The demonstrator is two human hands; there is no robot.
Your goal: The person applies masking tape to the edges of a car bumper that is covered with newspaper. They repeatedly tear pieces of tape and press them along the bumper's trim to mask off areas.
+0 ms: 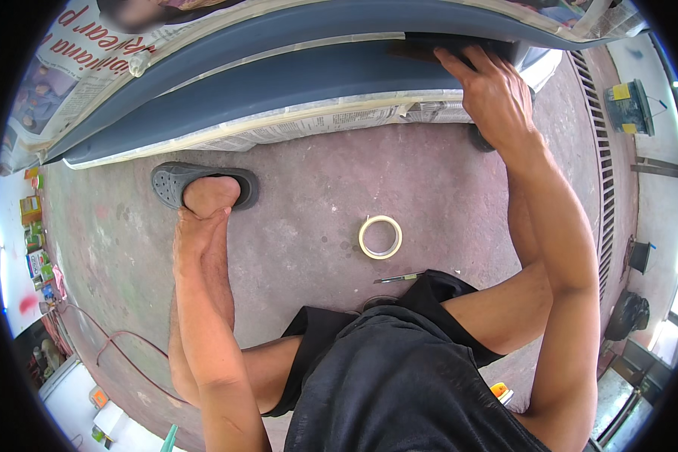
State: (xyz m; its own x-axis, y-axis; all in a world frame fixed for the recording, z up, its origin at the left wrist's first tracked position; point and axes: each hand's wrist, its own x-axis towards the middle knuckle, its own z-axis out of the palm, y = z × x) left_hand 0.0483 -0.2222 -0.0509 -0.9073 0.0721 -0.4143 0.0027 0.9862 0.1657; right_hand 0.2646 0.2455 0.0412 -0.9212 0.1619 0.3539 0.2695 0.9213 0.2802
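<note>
My right hand reaches to the right end of a blue-grey car body panel. Its fingers are spread, with the tips against a dark, glossy section below the upper ridge; nothing shows in its grasp. Newspaper and masking tape cover the panel's lower border. My left hand is wrapped round my left ankle, just above the heel in a grey clog; most of its fingers are hidden. Between my legs, a roll of masking tape lies flat on the floor, with a slim cutter knife nearer to me.
A floor drain grate runs along the right, beside a blue-grey bucket. A reddish hose curves over the floor at left, below several cans and boxes. Newspaper sheets hang at the upper left.
</note>
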